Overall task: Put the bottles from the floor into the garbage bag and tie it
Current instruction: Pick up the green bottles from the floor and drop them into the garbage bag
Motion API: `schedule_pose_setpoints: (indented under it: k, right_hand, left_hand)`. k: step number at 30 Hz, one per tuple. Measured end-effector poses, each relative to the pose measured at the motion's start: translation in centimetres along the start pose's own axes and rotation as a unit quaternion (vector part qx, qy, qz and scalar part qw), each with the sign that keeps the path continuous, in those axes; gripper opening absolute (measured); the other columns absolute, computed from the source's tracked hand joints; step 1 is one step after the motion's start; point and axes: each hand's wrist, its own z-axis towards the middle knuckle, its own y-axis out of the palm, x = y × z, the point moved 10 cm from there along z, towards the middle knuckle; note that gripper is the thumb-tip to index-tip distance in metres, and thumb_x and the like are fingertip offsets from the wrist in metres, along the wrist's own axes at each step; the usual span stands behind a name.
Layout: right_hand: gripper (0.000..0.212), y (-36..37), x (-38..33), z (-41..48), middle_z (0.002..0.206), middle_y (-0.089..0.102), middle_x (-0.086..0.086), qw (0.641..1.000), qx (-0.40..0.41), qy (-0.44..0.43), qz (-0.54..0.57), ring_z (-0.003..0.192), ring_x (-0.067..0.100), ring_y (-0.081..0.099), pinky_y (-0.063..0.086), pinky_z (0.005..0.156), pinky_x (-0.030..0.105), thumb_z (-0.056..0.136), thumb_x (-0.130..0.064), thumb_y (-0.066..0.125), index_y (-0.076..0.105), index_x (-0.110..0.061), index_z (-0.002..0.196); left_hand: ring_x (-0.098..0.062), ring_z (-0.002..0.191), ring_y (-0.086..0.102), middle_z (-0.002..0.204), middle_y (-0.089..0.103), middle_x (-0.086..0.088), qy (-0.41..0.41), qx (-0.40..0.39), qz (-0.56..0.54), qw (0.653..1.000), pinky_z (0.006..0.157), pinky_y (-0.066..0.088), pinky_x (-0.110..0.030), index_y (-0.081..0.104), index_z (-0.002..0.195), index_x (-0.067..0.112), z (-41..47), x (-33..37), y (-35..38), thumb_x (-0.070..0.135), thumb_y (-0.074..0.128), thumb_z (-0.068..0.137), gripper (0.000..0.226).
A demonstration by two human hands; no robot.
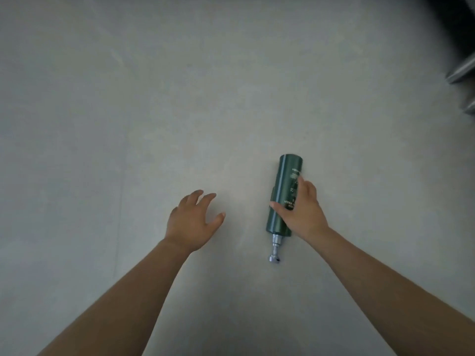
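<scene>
Right hand [302, 210] grasps green bottle [282, 201], label blurred; left hand [191, 222] spread empty.

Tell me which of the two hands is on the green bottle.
The right hand: it wraps the green bottle, which lies on its side on the floor. The left hand hovers open beside it, holding nothing.

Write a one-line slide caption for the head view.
Right hand grips a green pump bottle lying on the grey floor; left hand hovers open.
</scene>
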Motion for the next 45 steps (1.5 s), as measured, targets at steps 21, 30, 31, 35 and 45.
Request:
schedule_pose_setpoints:
  k: [21,30,31,35,45]
  right_hand:
    - [0.083,4.4,-4.1,-3.4,0.143,0.041,-0.001,0.979,-0.067,-0.064,0.181,0.124,0.016,0.046,0.043,0.103,0.042,0.084,-0.023,0.067,0.015,-0.034,0.147]
    - [0.079,4.6,-23.2,-9.4,0.141,0.042,-0.011,0.938,-0.195,-0.236,0.162,0.124,0.009,0.047,0.045,0.100,0.031,0.082,-0.030,0.068,0.020,-0.045,0.143]
    - [0.079,4.1,-25.5,-10.6,0.140,0.042,-0.011,0.935,-0.200,-0.248,0.155,0.123,0.007,0.046,0.043,0.098,0.027,0.081,-0.030,0.068,0.020,-0.045,0.143]
    - [0.079,0.0,-34.1,-17.4,0.138,0.045,-0.013,0.923,-0.215,-0.283,0.145,0.118,0.000,0.046,0.042,0.096,0.022,0.080,-0.031,0.067,0.021,-0.047,0.141]
    - [0.078,-20.7,-53.2,-41.9,0.139,0.044,-0.013,0.886,-0.317,-0.332,0.063,0.120,0.000,0.046,0.038,0.098,0.021,0.079,-0.033,0.068,0.023,-0.051,0.139]
  left_hand:
    - [-0.019,0.147,0.003,0.161,0.003,0.005,-0.088,-0.036,0.061,0.994,0.114,0.014,-0.054,0.009,0.147,0.041,-5.5,-9.4,1.5,0.063,0.039,0.087,0.071]
    - [-0.021,0.146,0.013,0.159,0.016,0.002,-0.218,0.080,0.034,0.972,0.114,0.019,-0.054,0.015,0.147,0.038,-15.5,-15.6,-13.8,0.062,0.039,0.088,0.069]
    - [-0.022,0.146,0.014,0.159,0.017,0.001,-0.229,0.096,0.018,0.969,0.114,0.019,-0.054,0.016,0.147,0.037,-17.1,-15.6,-16.0,0.062,0.039,0.088,0.068]
    - [-0.021,0.145,0.019,0.157,0.022,0.000,-0.249,0.141,-0.031,0.958,0.113,0.024,-0.052,0.021,0.147,0.036,-24.5,-13.7,-25.4,0.060,0.040,0.088,0.066]
    - [-0.018,0.141,0.025,0.152,0.032,-0.002,-0.315,0.219,-0.192,0.903,0.113,0.030,-0.038,0.034,0.143,0.033,-52.7,-0.4,-51.6,0.049,0.053,0.088,0.061]
